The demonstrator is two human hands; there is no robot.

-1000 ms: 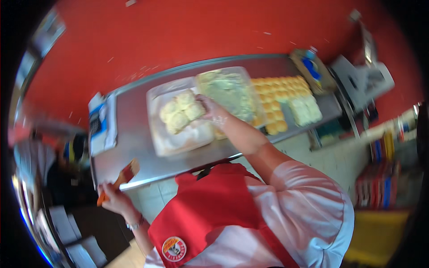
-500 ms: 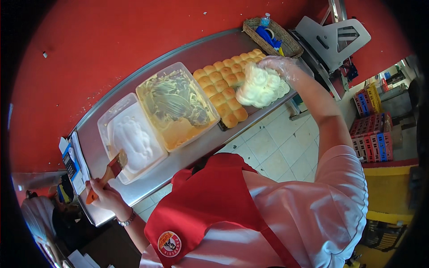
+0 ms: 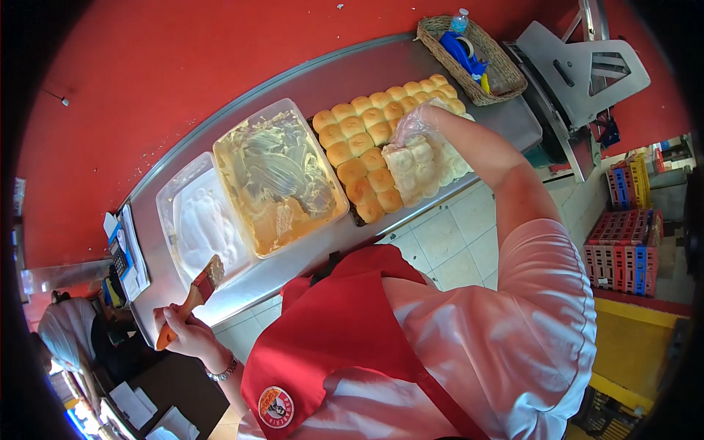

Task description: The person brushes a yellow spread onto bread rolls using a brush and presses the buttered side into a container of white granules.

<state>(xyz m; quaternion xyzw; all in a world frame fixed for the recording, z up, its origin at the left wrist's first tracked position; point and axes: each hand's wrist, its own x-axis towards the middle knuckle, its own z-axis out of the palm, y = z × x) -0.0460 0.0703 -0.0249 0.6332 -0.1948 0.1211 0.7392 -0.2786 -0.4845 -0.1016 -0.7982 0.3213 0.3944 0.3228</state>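
Note:
My left hand (image 3: 192, 337) grips the wooden handle of a flat brush (image 3: 209, 279), held up by the front corner of a clear tub (image 3: 167, 235) of white powder or granules. My right hand (image 3: 416, 126), in a clear plastic glove, is closed at the far left edge of a slab of joined bread rolls (image 3: 412, 172), pale side up; its fingertips are partly hidden. Golden-topped rolls (image 3: 356, 143) lie in rows to the left of and behind that slab. Between the rolls and the white tub stands a second tub (image 3: 321, 155) with pale yellow spread smeared inside.
A wicker basket (image 3: 506, 86) with a blue tape dispenser and a small bottle stands at the back right, beside a metal machine (image 3: 546, 66). Calculator (image 3: 119, 260) and papers lie at the table's left end. Plastic crates (image 3: 620, 249) are stacked at right. Another person (image 3: 66, 330) is at far left.
The pale slab, raised and tilted in my right hand before, now lies lower over the right part of the rolls. My right hand has moved left along it. The brush stays in my left hand.

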